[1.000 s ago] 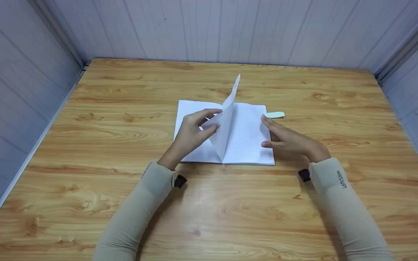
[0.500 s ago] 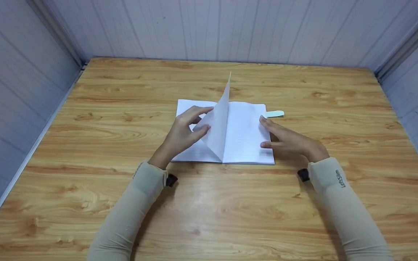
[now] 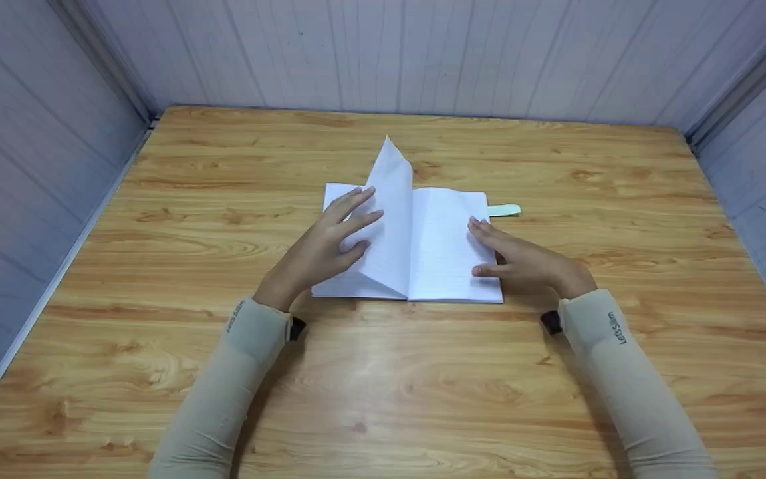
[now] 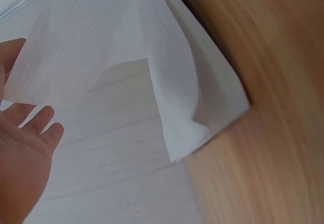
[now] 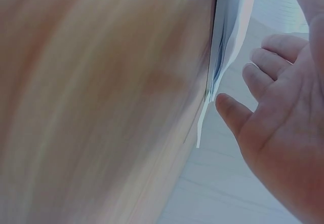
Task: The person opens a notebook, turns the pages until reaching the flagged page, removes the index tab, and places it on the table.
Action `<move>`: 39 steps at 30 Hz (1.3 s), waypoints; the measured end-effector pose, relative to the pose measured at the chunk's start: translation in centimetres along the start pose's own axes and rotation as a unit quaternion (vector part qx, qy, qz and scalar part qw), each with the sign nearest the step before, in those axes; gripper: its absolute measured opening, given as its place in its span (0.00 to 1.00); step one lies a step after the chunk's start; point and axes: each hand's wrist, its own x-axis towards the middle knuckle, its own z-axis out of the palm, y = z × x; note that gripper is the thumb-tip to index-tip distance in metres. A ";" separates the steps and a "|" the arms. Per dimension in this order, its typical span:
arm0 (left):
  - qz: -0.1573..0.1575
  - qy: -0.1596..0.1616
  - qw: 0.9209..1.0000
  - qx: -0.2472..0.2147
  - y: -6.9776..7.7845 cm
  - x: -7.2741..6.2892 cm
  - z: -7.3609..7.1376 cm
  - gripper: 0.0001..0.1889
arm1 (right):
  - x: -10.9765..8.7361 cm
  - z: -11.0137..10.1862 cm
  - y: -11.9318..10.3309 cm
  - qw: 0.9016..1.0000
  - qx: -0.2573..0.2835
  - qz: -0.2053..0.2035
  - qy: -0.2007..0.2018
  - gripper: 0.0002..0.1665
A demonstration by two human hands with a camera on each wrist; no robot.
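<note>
An open notebook [image 3: 446, 246] with lined white pages lies on the wooden table. One loose page [image 3: 393, 193] stands raised over its left half, leaning left with a curved top. My left hand [image 3: 320, 249] is spread at this page, its fingertips in front of it in the head view. In the left wrist view the left hand [image 4: 25, 158] is partly cut off, with the thin page [image 4: 86, 46] beside its fingers. My right hand [image 3: 522, 259] rests its fingers on the right page's outer edge. In the right wrist view its fingers [image 5: 273, 64] look extended, gripping nothing visible.
A pale green strip [image 3: 505, 210] sticks out from the notebook's right edge. Wood-grain table [image 3: 383, 399] surrounds the notebook, and grey panelled walls [image 3: 383, 53] rise behind it and at both sides.
The raised page has swung from nearly upright to leaning left. My left hand has moved left and its fingers have spread from their earlier curl. My right hand has shifted slightly left.
</note>
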 end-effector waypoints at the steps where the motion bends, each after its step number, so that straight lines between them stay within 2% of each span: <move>1: -0.005 -0.007 1.000 0.002 -0.1 -0.1 0.0 0.24 | 0.0 0.0 0.0 1.000 -0.001 -0.001 -0.001 0.54; 8: -0.047 -0.068 0.997 -0.008 -0.9 -1.0 -0.2 0.23 | 0.2 0.1 -0.1 1.000 -0.006 -0.010 -0.021 0.56; 14: -0.100 -0.145 0.984 -0.028 -1.5 -1.4 -0.3 0.26 | 0.3 0.2 0.1 0.999 -0.007 -0.001 -0.035 0.57; 16: -0.119 -0.179 0.976 -0.030 -1.7 -1.5 -0.4 0.28 | 0.4 0.2 0.1 0.999 -0.012 0.009 -0.042 0.58; 18: -0.145 -0.220 0.964 -0.038 -1.9 -1.5 -0.5 0.31 | 0.4 0.3 0.2 0.999 -0.017 0.016 -0.049 0.58; 21: -0.186 -0.282 0.940 -0.051 -2.2 -1.6 -0.6 0.35 | 0.4 0.3 0.3 0.998 -0.017 0.021 -0.059 0.58; 24: -0.225 -0.326 0.916 -0.060 -2.5 -1.7 -0.7 0.39 | 0.5 0.2 0.3 0.997 -0.016 0.021 -0.070 0.58; 26: -0.241 -0.342 0.906 -0.061 -2.7 -1.7 -0.7 0.41 | 0.5 0.0 0.4 0.997 -0.013 0.018 -0.078 0.59; 28: -0.249 -0.349 0.901 -0.067 -2.9 -1.7 -0.8 0.42 | 0.4 -0.2 0.4 0.996 -0.012 0.011 -0.086 0.60; 32: -0.246 -0.357 0.898 -0.074 -3.0 -1.7 -0.9 0.43 | 0.3 -0.6 0.5 0.995 -0.005 0.002 -0.102 0.61; 39: -0.253 -0.363 0.894 -0.069 -3.1 -1.5 -0.8 0.43 | 0.5 -0.8 0.7 0.993 -0.004 0.010 -0.116 0.62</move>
